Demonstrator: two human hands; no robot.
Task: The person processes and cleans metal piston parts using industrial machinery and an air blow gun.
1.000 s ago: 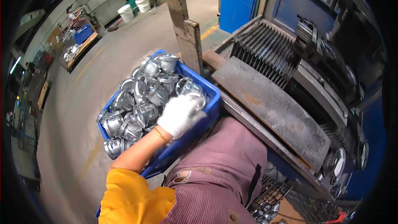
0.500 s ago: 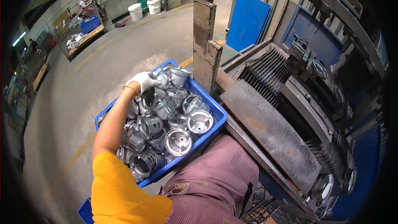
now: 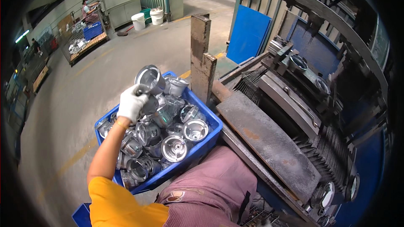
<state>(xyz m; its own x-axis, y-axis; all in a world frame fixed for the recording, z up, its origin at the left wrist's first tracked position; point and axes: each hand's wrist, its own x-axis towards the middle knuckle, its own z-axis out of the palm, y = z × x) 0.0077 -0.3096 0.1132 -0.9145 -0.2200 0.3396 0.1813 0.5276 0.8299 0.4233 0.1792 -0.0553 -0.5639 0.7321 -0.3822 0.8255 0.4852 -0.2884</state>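
My left hand [image 3: 133, 103], in a white glove, is closed on a shiny metal cup-shaped casting [image 3: 150, 79] and holds it tilted above the heap. Its fingers hide the part they grip. Below and around the hand lie several similar castings [image 3: 174, 148], some with the open mouth facing up, piled in a blue plastic crate [image 3: 212, 131]. The crate stands to the left of my legs. My right hand is not in view.
Right of the crate, a machine carries a worn steel plate [image 3: 267, 141], black bellows [image 3: 326, 168] and round fixtures [image 3: 298, 63]. A rusty upright post [image 3: 199, 54] rises behind the crate. Farther off are a blue panel [image 3: 248, 33], white buckets [image 3: 138, 21] and a person [image 3: 89, 11] beside a loaded cart.
My left hand has drawn back from the crate's far end toward me and lifted a casting off the heap. The view has shifted slightly, and the machine's bellows and fixtures have moved.
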